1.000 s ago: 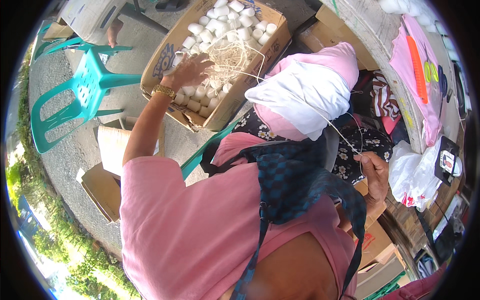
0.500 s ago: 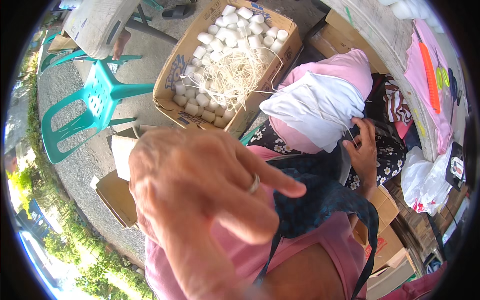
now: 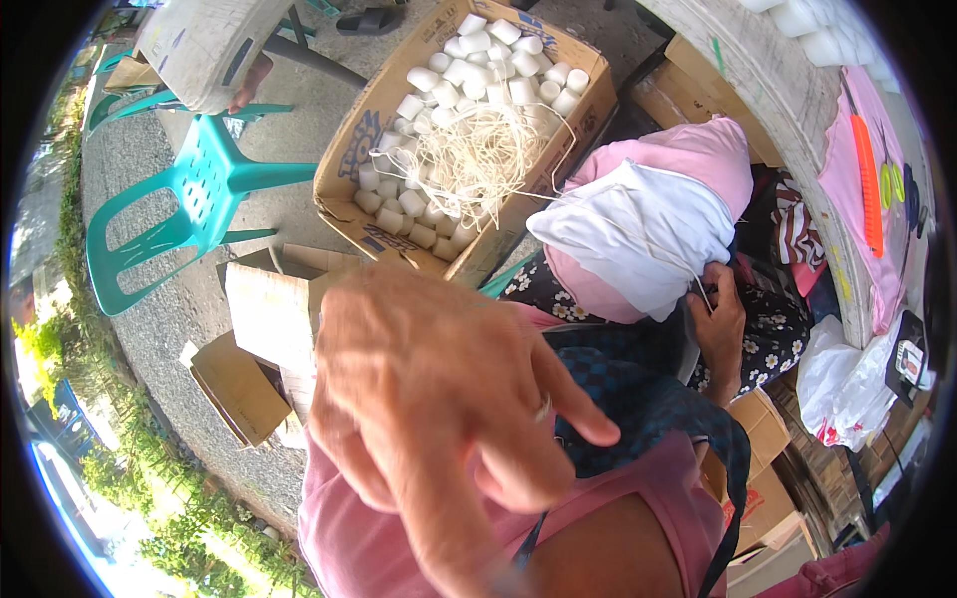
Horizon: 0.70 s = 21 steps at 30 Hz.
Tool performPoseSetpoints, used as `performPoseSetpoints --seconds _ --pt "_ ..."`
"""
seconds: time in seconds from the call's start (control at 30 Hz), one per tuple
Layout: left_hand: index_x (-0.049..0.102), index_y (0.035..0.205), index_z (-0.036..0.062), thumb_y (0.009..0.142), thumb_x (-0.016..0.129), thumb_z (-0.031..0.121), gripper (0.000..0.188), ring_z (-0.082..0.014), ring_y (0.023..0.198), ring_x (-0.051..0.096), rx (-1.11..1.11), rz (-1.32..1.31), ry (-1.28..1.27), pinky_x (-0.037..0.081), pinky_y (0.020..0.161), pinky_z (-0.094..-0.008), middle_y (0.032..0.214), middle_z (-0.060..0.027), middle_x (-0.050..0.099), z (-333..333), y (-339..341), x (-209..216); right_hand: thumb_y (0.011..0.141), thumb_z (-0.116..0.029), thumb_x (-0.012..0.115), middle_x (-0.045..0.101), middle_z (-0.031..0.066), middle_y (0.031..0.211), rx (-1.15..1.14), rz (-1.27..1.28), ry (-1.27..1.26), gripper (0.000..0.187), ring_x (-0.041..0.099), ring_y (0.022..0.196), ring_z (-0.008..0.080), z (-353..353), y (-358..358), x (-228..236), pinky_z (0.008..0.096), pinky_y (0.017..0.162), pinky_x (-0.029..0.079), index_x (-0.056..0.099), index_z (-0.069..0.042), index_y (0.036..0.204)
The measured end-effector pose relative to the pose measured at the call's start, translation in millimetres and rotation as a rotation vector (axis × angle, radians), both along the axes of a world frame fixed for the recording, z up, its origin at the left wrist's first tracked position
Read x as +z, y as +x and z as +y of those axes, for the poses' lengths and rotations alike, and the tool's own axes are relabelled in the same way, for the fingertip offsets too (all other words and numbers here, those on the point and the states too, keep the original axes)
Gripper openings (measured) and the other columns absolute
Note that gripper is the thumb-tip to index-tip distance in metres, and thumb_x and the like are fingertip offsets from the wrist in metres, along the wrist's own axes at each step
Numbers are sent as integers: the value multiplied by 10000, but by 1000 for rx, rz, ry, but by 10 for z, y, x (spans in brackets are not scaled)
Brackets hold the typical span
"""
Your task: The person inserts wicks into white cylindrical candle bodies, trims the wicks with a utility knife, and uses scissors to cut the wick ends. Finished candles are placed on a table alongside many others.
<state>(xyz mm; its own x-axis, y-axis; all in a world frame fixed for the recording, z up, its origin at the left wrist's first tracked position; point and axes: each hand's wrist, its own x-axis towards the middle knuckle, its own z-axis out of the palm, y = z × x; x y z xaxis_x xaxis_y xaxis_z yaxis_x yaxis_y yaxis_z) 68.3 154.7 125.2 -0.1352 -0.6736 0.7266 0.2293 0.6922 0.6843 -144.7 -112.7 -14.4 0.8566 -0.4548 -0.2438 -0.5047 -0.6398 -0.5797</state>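
My left hand (image 3: pixel 449 399) is raised close to the camera, its back uppermost and a ring on one finger. Its fingers are bent, and what they hold, if anything, is blurred or hidden. Lower right of the cloth, my right hand (image 3: pixel 720 324) has thumb and fingers closed about a thin string (image 3: pixel 653 242). That string crosses a white cloth (image 3: pixel 628 214), which lies over a pink cloth bundle (image 3: pixel 713 159) on my lap. A cardboard box (image 3: pixel 590 115) beyond holds many white cylinders (image 3: pixel 474 45) with a tangle of cream string (image 3: pixel 469 154) on top.
A green plastic chair (image 3: pixel 204 189) stands at left, before opened cardboard (image 3: pixel 234 384). Along the right, a worn wooden table (image 3: pixel 768 95) carries pink fabric (image 3: pixel 847 140), an orange cutter (image 3: pixel 863 184), scissors (image 3: pixel 890 186) and white rolls (image 3: pixel 832 45). A white plastic bag (image 3: pixel 842 384) hangs below.
My left hand has shifted right and slightly down, uncovering more of the opened cardboard. The whole view has shifted a little. My right hand stays by the bundle, its fingers drawn slightly closer together.
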Motion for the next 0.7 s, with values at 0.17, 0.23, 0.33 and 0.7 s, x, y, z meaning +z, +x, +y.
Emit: performPoseSetpoints --seconds 0.17,0.23,0.33,0.7 --pt "583 1217 52 856 594 367 480 -132 753 586 1208 -123 921 466 697 -277 863 -54 657 -7 991 -1215 745 -38 668 490 142 1249 10 -40 -213 430 485 1139 359 -75 -65 -8 418 893 421 525 -78 1148" --pt "381 1389 106 777 641 588 821 -286 1002 623 1490 -772 1301 525 828 -352 1055 -176 642 -50 1290 -2133 747 -62 679 451 134 1315 -18 -11 -352 431 445 1192 365 -43 -98 36 443 938 393 539 -104 1153" --pt "326 1416 130 628 633 774 1062 -373 1119 535 1070 -974 1352 459 948 -434 1210 -271 515 -26 1020 -2712 757 -91 683 417 126 1366 -54 197 -410 393 411 1232 366 -71 -200 118 473 975 363 568 -128 1131" --pt "555 780 38 747 635 179 166 -133 575 515 930 -724 1435 407 485 -305 677 -63 564 361 1212 -1370 811 -111 642 527 146 1261 -34 61 -509 99 495 1132 375 -494 -475 229 519 951 365 615 -58 890"
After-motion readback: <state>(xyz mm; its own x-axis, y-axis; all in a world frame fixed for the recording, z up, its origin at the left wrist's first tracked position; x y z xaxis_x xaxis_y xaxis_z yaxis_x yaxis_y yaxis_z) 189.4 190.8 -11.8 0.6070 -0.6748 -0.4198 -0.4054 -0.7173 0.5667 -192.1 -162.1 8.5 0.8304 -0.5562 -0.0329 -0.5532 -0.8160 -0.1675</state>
